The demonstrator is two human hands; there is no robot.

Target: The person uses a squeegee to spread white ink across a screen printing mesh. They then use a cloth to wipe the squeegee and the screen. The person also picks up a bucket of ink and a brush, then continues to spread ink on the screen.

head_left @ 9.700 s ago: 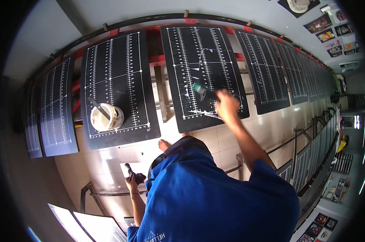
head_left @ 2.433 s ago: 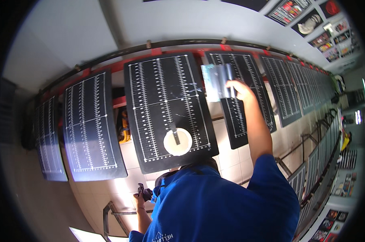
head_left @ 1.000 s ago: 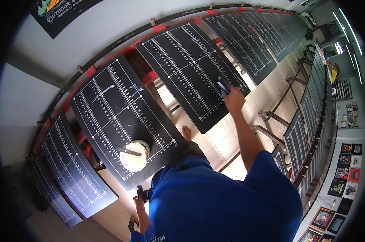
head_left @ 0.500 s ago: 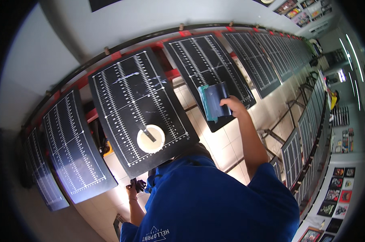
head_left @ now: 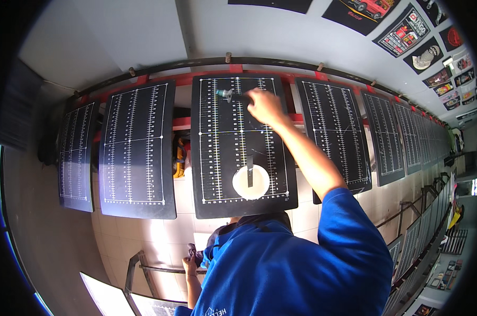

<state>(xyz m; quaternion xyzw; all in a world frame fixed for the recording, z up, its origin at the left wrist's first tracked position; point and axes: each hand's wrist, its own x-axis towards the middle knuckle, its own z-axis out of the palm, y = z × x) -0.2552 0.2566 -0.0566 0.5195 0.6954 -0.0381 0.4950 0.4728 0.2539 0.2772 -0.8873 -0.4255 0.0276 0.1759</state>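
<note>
My right hand point(head_left: 264, 106) reaches over the far part of the black board point(head_left: 226, 158) in front of me. It is closed on a squeegee point(head_left: 226, 95), a dark blade with a teal edge, now seen nearly edge-on and slightly blurred. I cannot tell whether the blade touches the board. On the board's near end sits a round white tub point(head_left: 260, 184), with a dark flat strip point(head_left: 250, 167) across its top. Low by my left side, my left hand point(head_left: 189, 266) is closed on a crumpled dark cloth point(head_left: 197, 254).
Similar black boards with white ruled marks point(head_left: 146, 174) stand left and right, on a red frame point(head_left: 183, 122). A dark rail point(head_left: 180, 64) runs behind them along the wall. Another board row point(head_left: 412, 189) lies to the right. Something yellow point(head_left: 179, 160) shows between boards.
The view has turned so the tub's board sits central. My right hand has brought the squeegee from the neighbouring right board to this board's far part. My left hand keeps the cloth.
</note>
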